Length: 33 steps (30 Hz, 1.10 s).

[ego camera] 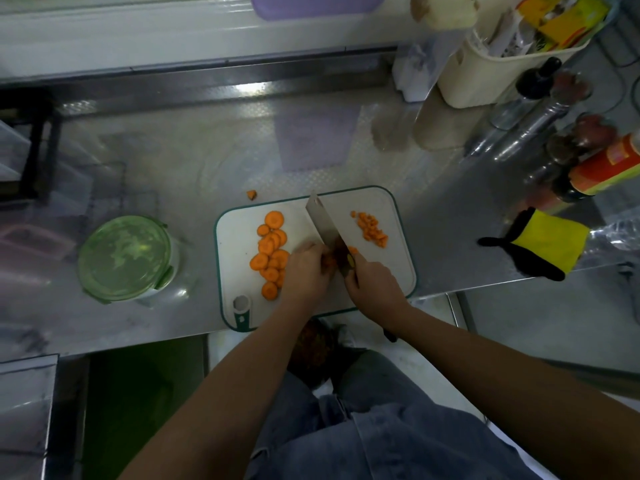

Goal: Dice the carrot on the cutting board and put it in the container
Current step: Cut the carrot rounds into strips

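The cutting board [239,244] lies at the near edge of the steel bench [173,161], directly in front of the person. On the left half of the board is a loose pile of round carrot slices [272,251], overlapping one another. On the far right part of the board sits a small heap of diced carrot [372,228], well apart from the slices.

The knife [323,223] lies across the middle of the board between the two piles, its tip pointing far and slightly left. The right grip [372,285] is clenched round the knife handle at the near end of the blade. The left grip [304,268] has its fingers curled down over a carrot piece [329,262], holding it against the board just beside the blade, on its left.

The container [126,258], a round tub with a green clip-on lid still on it, stands on the bench left of the board and apart from it. A stray carrot bit [251,194] lies on the bench just beyond the board's far left corner. A yellow and black cloth [543,244] rests near the bench's right edge, with bottles [588,168] beyond it.
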### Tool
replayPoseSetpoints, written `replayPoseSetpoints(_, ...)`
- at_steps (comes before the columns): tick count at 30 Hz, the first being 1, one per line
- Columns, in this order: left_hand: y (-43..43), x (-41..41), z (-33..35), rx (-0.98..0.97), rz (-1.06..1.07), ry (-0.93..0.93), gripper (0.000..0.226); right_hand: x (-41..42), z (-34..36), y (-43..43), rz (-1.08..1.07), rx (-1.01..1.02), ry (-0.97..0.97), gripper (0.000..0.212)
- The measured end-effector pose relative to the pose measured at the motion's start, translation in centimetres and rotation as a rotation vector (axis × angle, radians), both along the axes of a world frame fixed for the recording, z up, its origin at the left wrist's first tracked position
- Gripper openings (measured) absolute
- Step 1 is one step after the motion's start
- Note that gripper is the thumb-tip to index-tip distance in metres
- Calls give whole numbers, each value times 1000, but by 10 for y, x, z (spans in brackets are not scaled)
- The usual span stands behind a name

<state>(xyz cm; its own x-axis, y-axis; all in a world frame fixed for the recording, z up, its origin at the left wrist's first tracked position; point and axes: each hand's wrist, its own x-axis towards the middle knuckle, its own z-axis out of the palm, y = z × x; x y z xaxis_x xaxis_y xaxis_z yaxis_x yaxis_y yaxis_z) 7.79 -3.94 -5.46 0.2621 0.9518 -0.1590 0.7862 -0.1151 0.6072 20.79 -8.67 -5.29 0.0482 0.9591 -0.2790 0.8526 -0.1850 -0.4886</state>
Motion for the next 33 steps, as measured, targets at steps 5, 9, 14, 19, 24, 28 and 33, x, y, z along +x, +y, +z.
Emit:
replayPoseSetpoints(5, -2, -7, -4, 54, 13, -6, 28, 0, 1, 1, 5, 5, -9, 50)
replayPoseSetpoints(9, -1, -7, -1, 32, 30, 31, 13, 2, 4, 5, 14, -9, 0, 39)
replayPoseSetpoints(14, 1, -4, 1, -10, 25, 82, 16, 8, 18, 3, -12, 35, 29, 19)
replayPoseSetpoints(19, 1, -3, 2, -23, 33, 88, 16, 5, 20, 1, 28, 0, 23, 32)
replayPoseSetpoints(24, 3, -2, 3, -48, 31, 103, 19, -2, 18, -1, 27, -36, 5, 32)
replayPoseSetpoints(28, 3, -3, 1, -46, 33, 102, 20, -6, 15, -1, 23, -38, -14, 36)
replayPoseSetpoints(33, 3, -3, 3, -50, 28, 115, 21, -5, 13, 0, 27, -35, -19, 36)
